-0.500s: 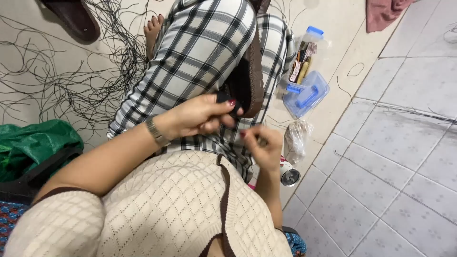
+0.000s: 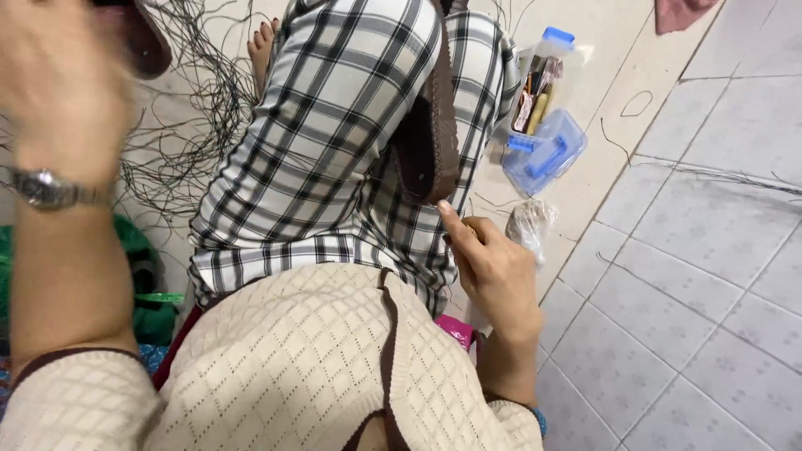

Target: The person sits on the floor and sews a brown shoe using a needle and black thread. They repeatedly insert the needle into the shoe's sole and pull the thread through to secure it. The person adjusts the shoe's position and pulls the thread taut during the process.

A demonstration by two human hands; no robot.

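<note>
Here, brown woven piece lies on plaid-trousered lap, centre of scene. Right hand just near of its lower edge, fingers loosely curled, thumb tip touching it, gripping nothing visible. Left hand raised at far left, blurred; finger state cannot be told. Open blue-lidded box on floor, right of lap.

Black-and-white checked trousers, cream diamond-knit top, brown woven strap, clear blue-lidded box, silver wristwatch

Clear blue-lidded box, crinkled bag
</note>
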